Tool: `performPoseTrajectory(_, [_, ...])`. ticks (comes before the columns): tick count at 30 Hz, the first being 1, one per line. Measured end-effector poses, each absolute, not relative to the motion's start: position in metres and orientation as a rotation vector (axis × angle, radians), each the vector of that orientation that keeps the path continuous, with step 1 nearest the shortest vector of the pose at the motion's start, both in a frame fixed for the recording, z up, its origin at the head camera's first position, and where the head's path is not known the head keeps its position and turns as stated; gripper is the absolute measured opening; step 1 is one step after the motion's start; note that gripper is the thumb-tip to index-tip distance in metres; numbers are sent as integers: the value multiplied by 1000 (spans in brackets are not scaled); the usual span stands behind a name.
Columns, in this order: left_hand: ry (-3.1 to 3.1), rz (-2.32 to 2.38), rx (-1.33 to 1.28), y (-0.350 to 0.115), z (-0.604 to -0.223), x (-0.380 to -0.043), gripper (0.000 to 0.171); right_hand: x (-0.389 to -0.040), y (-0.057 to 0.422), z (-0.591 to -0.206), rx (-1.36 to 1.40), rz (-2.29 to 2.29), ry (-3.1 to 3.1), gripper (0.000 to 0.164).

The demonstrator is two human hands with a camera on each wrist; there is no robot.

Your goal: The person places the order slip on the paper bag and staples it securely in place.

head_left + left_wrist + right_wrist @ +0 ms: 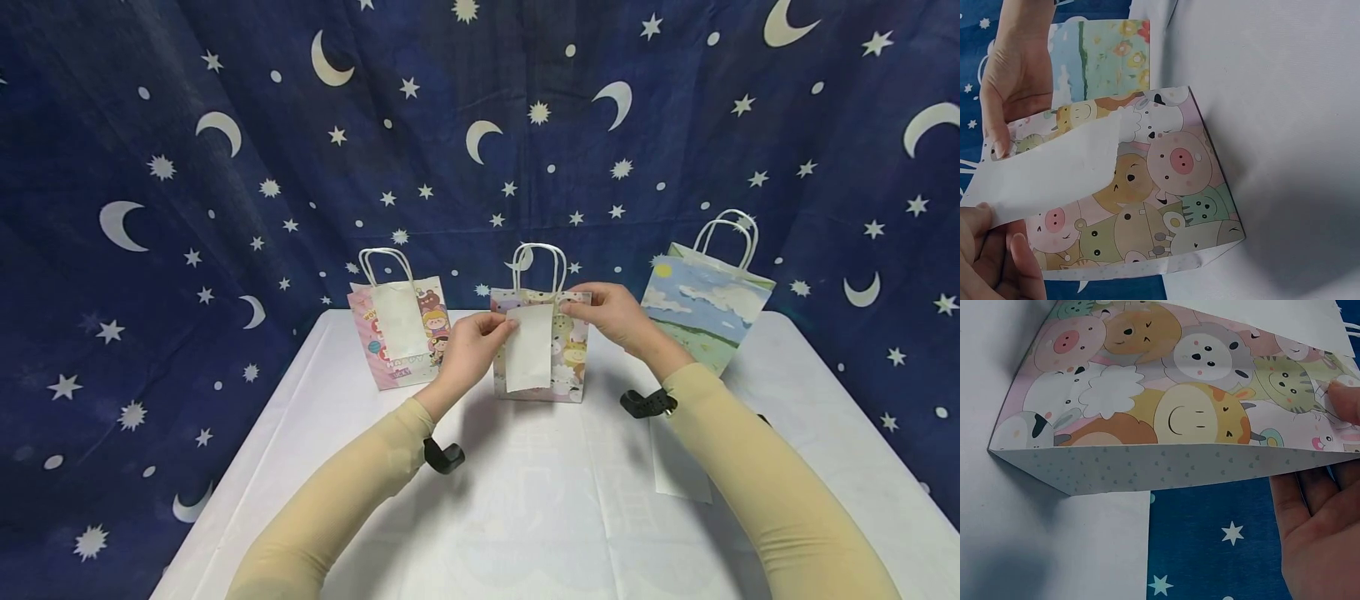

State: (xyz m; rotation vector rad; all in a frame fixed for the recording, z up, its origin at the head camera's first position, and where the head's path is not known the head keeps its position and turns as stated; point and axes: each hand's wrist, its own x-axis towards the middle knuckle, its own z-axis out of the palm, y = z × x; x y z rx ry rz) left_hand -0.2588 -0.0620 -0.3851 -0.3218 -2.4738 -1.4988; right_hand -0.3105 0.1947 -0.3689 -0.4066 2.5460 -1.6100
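Observation:
In the middle of the head view, a small paper gift bag (572, 367) with a cartoon-animal print stands upright, its white handles up. A blank white paper strip (528, 354) hangs over its front. My left hand (470, 346) pinches the strip's upper left edge between thumb and fingers. On the other side, my right hand (618, 317) grips the bag's upper right edge. The right wrist view has the right hand's thumb on the printed front and its fingers (1319, 497) behind the side panel. In the left wrist view, the strip's lower end (1100, 156) lifts slightly off the bag.
A pink cartoon gift bag (437, 310) with a white paper strip (400, 321) on its front stands at left. A landscape-print gift bag (705, 304) leans at right. Another white strip (678, 471) lies on the white-covered table (517, 517) under my right forearm. A starry curtain (427, 92) hangs behind.

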Motion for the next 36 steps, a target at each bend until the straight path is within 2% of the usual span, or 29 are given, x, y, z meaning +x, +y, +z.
performPoseTrajectory(23, [-2503, -1498, -257, -57, -381, -261, 24, -306, 191, -361, -479, -1604, 2460, 56])
performPoseTrajectory(36, [-2473, -1558, -239, -54, -380, -260, 22, -306, 184, -362, -543, -1616, 2567, 37])
